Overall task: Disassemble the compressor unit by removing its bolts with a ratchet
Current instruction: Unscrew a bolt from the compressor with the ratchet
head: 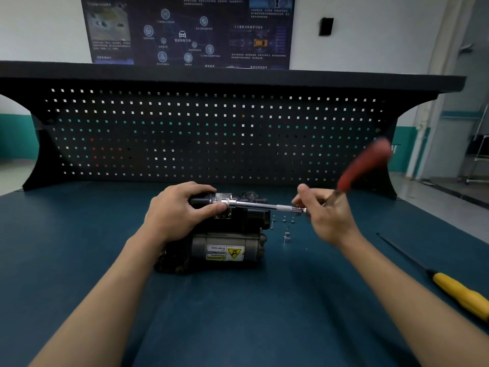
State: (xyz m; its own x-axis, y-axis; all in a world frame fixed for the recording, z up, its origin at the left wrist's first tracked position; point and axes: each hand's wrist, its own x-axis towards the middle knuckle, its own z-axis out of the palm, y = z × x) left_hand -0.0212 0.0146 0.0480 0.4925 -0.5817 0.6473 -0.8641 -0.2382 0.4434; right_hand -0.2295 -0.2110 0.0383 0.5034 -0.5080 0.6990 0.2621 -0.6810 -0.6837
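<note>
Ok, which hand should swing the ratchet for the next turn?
Probably right: the right hand grips the ratchet near its red handle, while the left hand holds the compressor, thumb on the socket.

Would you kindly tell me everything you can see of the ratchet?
The ratchet has a red handle, blurred, slanting up and to the right, and a shiny metal extension bar with a knurled band running roughly level to the left over the black compressor. Its socket end sits at the compressor's top, beside the thumb of the left hand. The right hand grips it where handle meets bar.
</note>
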